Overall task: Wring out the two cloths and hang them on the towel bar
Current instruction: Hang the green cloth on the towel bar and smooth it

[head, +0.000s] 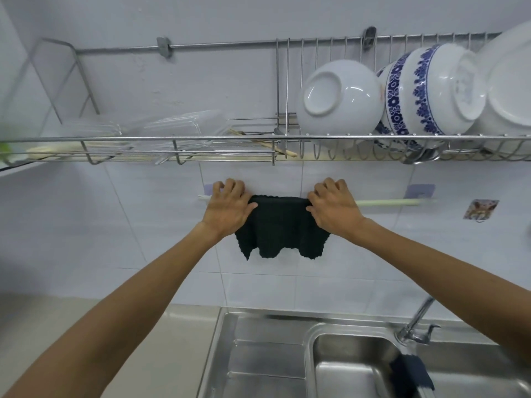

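Note:
A dark green cloth (280, 225) hangs draped over the pale towel bar (393, 202) on the tiled wall. My left hand (228, 206) grips the cloth's left top edge at the bar, thumb pressed on the fabric. My right hand (333, 208) grips its right top edge the same way. The cloth's ragged lower hem hangs free between my wrists. A second dark cloth (409, 376) lies over the sink's right rim, below the tap.
A steel dish rack (201, 138) juts out just above my hands, holding glasses (184, 129), chopsticks and bowls (340, 97). Below are a steel sink (353, 366), its draining board (264, 360) and a tap (416, 323). A sticker (480, 209) is on the tiles at right.

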